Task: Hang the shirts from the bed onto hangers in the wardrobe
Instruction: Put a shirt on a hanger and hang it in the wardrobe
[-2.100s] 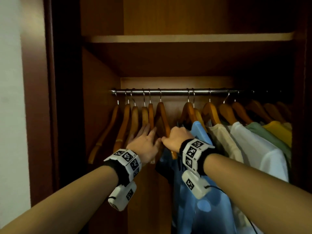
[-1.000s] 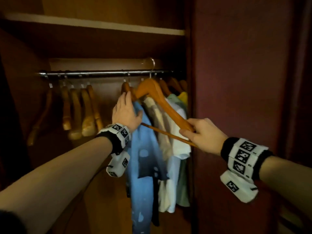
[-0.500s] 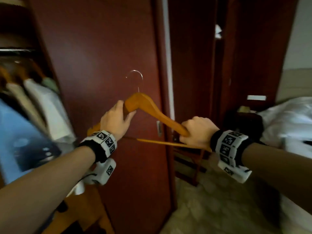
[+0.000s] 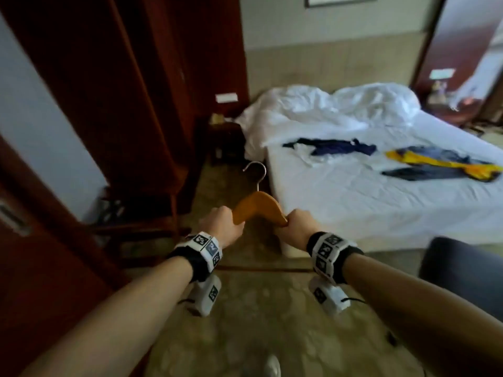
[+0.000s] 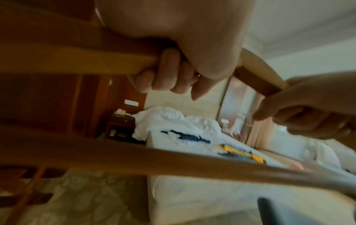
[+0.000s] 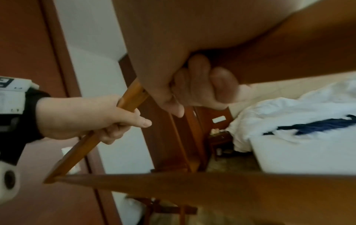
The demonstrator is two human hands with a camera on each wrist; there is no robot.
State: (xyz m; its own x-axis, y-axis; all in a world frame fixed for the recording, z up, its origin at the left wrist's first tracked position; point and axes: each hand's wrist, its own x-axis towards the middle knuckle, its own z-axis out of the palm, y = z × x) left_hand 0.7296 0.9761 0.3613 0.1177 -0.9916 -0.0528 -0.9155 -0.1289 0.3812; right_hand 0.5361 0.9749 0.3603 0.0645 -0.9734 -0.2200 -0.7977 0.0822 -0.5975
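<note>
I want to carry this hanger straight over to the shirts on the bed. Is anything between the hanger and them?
Nothing visible blocks the way. The wooden hanger, gripped by the left hand and right hand, faces open floor up to the bed, where the dark blue shirt and yellow-and-blue shirt lie uncovered on the sheet.

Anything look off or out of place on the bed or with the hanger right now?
Nothing damaged. The orange wooden hanger is intact, gripped by the left hand and right hand. The navy garment and yellow-and-blue garment lie crumpled on the white bed, awaiting hanging.
</note>
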